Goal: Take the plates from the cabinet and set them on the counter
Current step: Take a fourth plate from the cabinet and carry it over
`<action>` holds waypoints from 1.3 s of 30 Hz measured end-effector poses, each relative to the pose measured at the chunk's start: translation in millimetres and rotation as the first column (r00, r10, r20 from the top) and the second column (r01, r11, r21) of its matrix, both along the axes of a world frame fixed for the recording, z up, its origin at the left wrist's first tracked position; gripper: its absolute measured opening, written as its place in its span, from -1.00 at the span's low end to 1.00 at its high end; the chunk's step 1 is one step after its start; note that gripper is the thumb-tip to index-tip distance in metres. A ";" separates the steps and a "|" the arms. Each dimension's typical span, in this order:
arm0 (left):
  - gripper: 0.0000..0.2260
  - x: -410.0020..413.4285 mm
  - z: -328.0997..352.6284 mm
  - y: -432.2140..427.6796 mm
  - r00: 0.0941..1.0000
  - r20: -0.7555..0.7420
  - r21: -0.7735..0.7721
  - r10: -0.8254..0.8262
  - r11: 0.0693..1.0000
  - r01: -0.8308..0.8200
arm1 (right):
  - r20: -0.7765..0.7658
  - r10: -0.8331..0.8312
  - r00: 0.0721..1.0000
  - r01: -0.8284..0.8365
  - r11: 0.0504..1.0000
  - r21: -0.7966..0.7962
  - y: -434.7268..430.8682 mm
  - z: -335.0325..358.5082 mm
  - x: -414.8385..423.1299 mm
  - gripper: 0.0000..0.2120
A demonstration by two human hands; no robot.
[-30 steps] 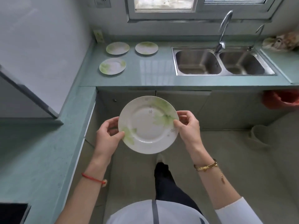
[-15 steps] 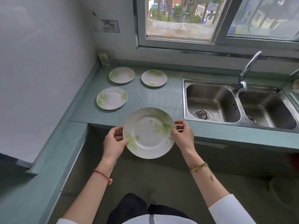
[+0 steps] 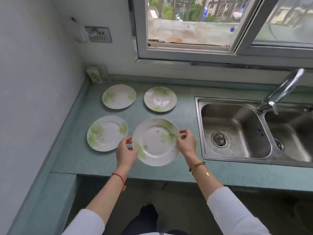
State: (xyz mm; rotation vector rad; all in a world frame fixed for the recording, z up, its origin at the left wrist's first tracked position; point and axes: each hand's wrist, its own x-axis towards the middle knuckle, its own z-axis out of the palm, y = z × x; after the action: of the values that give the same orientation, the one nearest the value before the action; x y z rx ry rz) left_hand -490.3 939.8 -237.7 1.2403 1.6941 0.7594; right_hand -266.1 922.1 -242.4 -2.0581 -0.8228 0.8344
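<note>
I hold a white plate with green leaf print [image 3: 155,141] over the teal counter [image 3: 169,170], just left of the sink. My left hand [image 3: 126,152] grips its left rim and my right hand [image 3: 186,144] pinches its right rim. Whether the plate touches the counter I cannot tell. Three matching plates lie flat on the counter: one to the left [image 3: 107,133], one at the back left [image 3: 118,96], one at the back middle [image 3: 160,98].
A steel double sink [image 3: 237,131] with a tap [image 3: 281,90] fills the counter's right side. A window [image 3: 186,22] is above. A wall socket [image 3: 100,34] and a small box [image 3: 94,74] sit in the left corner. The counter also runs along the left wall [image 3: 45,200].
Both hands have carried the plate up and forward from in front of the cabinet to above the counter, beside the front left plate. The view has risen toward the window.
</note>
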 end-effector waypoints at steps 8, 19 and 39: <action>-0.61 12.3 -40.6 66.5 0.996 -0.080 -0.062 -0.043 0.997 0.038 | 0.089 0.024 0.996 -0.006 0.981 -0.192 74.5 -45.0 4.1 -0.76; -0.61 19.2 -58.9 84.5 0.997 -0.080 -0.131 -0.022 0.991 0.012 | 0.116 0.061 0.991 -0.027 0.961 -0.274 92.8 -73.5 10.0 -0.79; -0.48 25.2 -76.2 79.0 0.995 -0.079 -0.169 -0.064 0.984 0.049 | 0.130 0.194 0.972 -0.149 0.944 -0.295 90.9 -80.9 26.6 -0.78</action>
State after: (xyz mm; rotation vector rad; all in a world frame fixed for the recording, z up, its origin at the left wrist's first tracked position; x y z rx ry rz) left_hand -465.1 1018.8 -314.0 1.2123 1.7450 0.5258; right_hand -239.5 1013.0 -323.3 -2.3528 -1.0326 0.9385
